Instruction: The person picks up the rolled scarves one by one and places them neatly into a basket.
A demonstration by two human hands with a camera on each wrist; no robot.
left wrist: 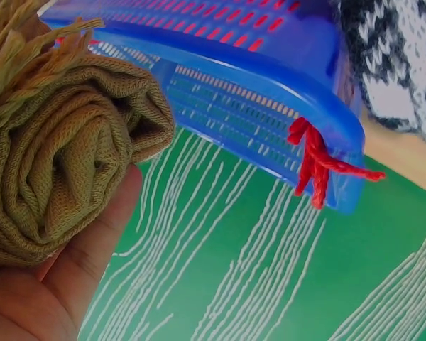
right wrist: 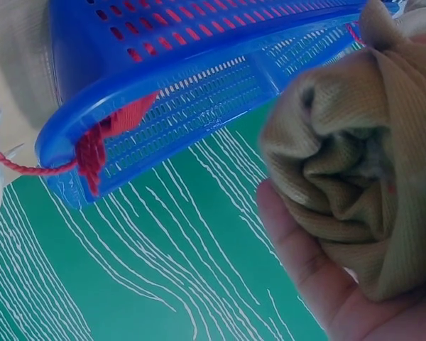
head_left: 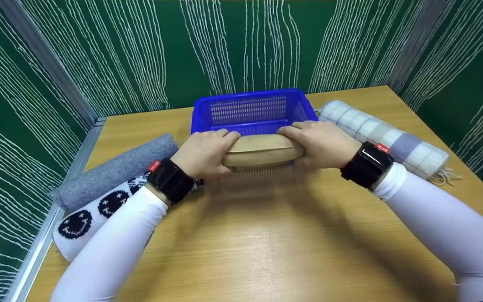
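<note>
— Where is the tan cloth roll?
— You have it at the centre of the head frame, covering part of the blue basket's near side. I can't tell how high it is above the worktop.
— And each grip?
— Your left grip is clamped on one end and your right grip on the other, thumbs below. In the left wrist view you see the coiled end at left, with a red cord tied to the basket.
— What else?
— You have a grey roll and a smiley-patterned roll at left, a plaid roll at right.
</note>
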